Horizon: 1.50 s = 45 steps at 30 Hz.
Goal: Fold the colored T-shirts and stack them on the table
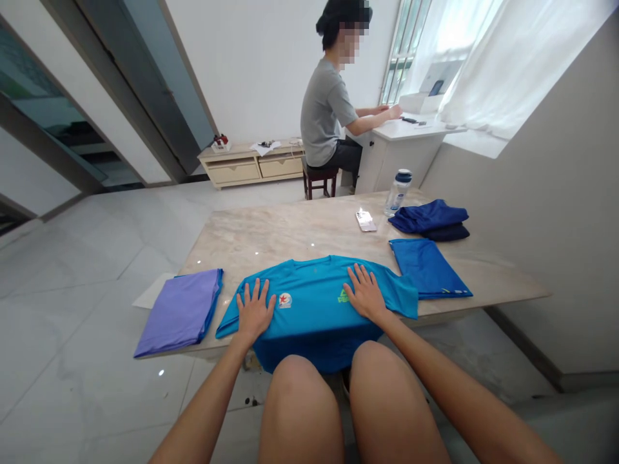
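A turquoise-blue T-shirt [309,303] lies spread on the marble table, collar toward the far side, its lower part hanging over the near edge. It bears a round badge with a red star and a green logo. My left hand [255,314] rests flat near the sleeve on the left, fingers spread. On the chest at the right, beside the green logo, my right hand [366,294] lies flat with its fingers apart. Left of the shirt is a folded purple garment [181,309] on top of blue cloth. A folded blue garment [430,267] sits just past the right sleeve.
On the marble table [271,225] are a phone [366,220], a clear water bottle [398,193] and crumpled dark blue clothes [430,218]. Behind it, a person [324,109] sits on a stool at a white desk [406,129]. A low wooden cabinet [236,171] stands along the wall.
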Available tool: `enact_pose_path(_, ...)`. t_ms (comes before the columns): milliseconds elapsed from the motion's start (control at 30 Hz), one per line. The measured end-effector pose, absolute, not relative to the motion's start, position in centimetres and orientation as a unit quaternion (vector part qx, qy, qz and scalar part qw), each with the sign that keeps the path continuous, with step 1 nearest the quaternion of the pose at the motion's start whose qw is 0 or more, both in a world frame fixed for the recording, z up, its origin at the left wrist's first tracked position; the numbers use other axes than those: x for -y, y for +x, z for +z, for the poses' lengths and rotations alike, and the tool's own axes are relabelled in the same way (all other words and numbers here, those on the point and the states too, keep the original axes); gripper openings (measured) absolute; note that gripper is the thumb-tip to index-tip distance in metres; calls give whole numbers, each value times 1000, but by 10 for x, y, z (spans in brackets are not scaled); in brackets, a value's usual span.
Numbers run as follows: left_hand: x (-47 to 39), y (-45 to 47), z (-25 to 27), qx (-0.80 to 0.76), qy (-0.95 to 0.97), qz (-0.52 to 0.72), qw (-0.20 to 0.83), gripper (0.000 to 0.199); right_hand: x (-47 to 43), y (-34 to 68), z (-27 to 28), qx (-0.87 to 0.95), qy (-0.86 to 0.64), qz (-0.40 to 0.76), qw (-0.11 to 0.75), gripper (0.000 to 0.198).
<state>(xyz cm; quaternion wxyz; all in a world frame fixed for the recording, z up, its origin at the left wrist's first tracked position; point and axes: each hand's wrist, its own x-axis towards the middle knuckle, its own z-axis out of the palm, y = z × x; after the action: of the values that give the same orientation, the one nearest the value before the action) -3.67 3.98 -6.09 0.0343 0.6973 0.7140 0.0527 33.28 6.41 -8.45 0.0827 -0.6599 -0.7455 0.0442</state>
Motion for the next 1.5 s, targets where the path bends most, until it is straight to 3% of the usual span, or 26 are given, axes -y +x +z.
enact_pose_path(633,-227,-50,-57,-718,689,88,50,74,-276,340,-91,780,-612,39,125,74)
enact_pose_path(833,-142,-27,-64,-624,774,106,5,71,-180,320,-88,802,-581,-5,135,71)
enact_pose_path(1000,-67,-24,-76,-630,772,76,35,69,-84,320,-88,782,-617,36,79,73)
enact_pose_path(1200,-35,-21,-44,-624,779,0,60,64,-45,328,-52,796,-599,85,2,75)
enact_pose_path(1367,-29,-43,-13,-639,766,-19,69,38,-41,343,-24,815,-572,91,-9,47)
enact_pose_path(1500,-36,-75,7,-689,724,9,33,31,-52,352,-22,808,-581,73,65,37)
